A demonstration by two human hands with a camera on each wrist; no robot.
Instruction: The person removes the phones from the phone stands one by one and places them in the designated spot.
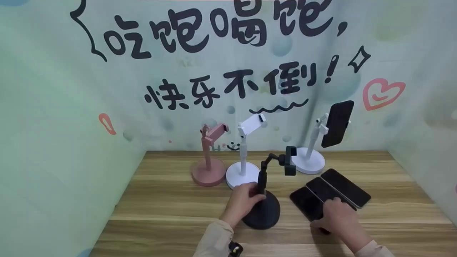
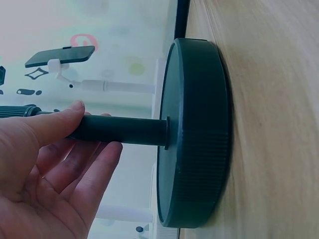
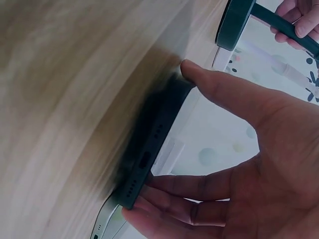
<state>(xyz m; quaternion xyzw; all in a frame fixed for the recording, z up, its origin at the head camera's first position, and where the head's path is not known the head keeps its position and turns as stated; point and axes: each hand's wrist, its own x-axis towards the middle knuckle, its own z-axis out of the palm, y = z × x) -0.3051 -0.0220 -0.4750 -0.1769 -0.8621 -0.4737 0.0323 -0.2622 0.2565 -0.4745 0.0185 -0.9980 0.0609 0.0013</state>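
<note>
My left hand (image 1: pixel 242 200) pinches the post of a black phone stand (image 1: pixel 263 216) near the middle of the table. In the left wrist view its thumb and fingers are around the post, above the thick round base (image 2: pixel 199 134), which sits on the table. The stand's clamp (image 1: pixel 290 160) holds nothing. My right hand (image 1: pixel 337 217) grips the near end of the leftmost dark phone (image 1: pixel 303 200). In the right wrist view thumb and fingers hold that phone (image 3: pixel 154 132) by opposite long edges, with its port end facing the camera.
Two more phones lie beside it, a middle phone (image 1: pixel 321 188) and a right phone (image 1: pixel 346 187). Behind stand a pink stand (image 1: pixel 209 175), a white stand (image 1: pixel 243 171) and another white stand (image 1: pixel 309 164) bearing an upright phone (image 1: pixel 337 124). A printed cloth (image 1: pixel 200 132) hangs behind the table.
</note>
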